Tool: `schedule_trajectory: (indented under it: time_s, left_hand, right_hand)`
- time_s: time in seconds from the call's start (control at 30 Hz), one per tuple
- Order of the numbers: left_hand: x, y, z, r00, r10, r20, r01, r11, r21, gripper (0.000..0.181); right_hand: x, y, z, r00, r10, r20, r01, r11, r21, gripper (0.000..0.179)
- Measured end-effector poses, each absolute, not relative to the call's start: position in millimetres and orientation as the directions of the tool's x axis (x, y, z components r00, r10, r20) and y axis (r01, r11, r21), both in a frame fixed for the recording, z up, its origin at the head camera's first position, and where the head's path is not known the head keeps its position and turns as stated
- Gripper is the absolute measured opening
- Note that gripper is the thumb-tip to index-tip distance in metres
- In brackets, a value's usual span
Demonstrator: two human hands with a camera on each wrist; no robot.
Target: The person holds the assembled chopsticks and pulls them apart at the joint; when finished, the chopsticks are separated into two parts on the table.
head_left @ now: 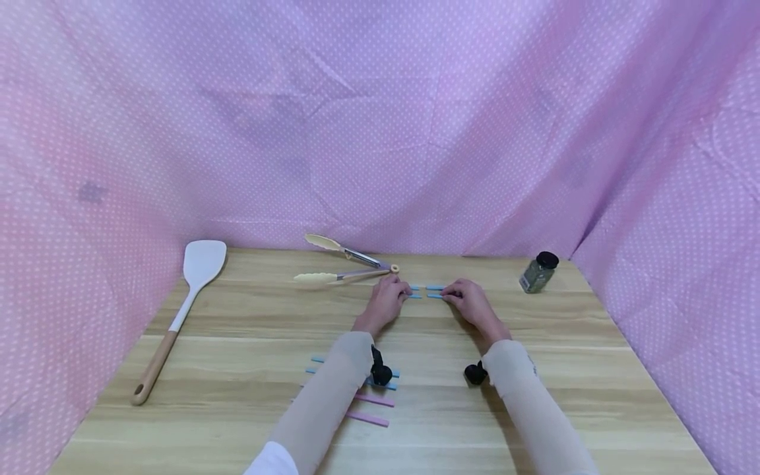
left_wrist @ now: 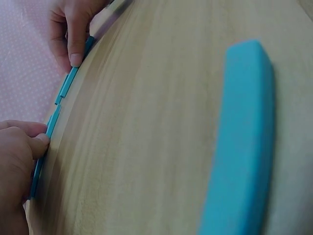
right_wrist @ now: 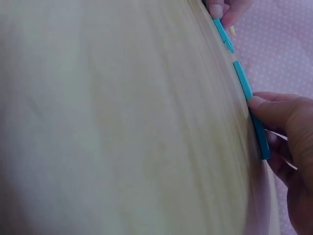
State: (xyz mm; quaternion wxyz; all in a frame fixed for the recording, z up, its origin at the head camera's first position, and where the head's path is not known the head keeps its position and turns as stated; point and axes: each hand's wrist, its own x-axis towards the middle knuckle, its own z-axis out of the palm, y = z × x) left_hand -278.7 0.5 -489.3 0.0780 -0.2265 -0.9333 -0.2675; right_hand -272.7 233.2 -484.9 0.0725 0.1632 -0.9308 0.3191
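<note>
Two short pairs of slim blue sticks lie end to end on the wooden table, with a small gap between the pairs. My left hand [head_left: 387, 301] is at the left pair, its thumb and finger pinching the nearer blue stick [left_wrist: 54, 119]. On the other side, my right hand [head_left: 472, 303] pinches the nearer blue stick of the right pair [right_wrist: 243, 78] between thumb and fingers. The farther left stick [head_left: 415, 287] and farther right stick [head_left: 435, 287] run alongside, partly covered by the hands.
Under my left forearm lie more blue sticks [left_wrist: 239, 142] and pink sticks [head_left: 375, 400], partly hidden. Spread tongs [head_left: 362, 256] rest behind my left hand. A white spatula [head_left: 204, 262] with a wooden handle lies at far left. A black-lidded jar [head_left: 537, 275] stands right. Pink dotted cloth [head_left: 380, 165] surrounds the table.
</note>
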Motion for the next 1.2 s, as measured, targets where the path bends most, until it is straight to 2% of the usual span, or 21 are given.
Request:
schedule_trajectory:
  time_s: [0.3,0.5,0.77,1.2]
  left_hand:
    - [-260,-1,-480,-0.887,0.369,0.276,0.457,0.781,0.425,0.022]
    - [-248,-4,-468,-0.866,0.419,0.272,0.498,0.769,0.402,0.027]
    - [-222,-26,-444,-0.877,0.436,0.200,0.460,0.644,0.611,0.023]
    - [-188,-104,-441,-0.879,0.441,0.179,0.418,0.536,0.733,0.021]
  right_hand:
    - [-261,230,-475,-0.945,-0.236,0.227,-0.326,0.749,-0.577,0.015]
    - [-249,225,-463,-0.918,-0.271,0.291,-0.393,0.725,-0.566,0.016]
    - [-224,209,-453,-0.868,-0.339,0.362,-0.495,0.637,-0.591,0.019]
    - [-187,185,-450,-0.822,-0.448,0.351,-0.565,0.572,-0.594,0.023]
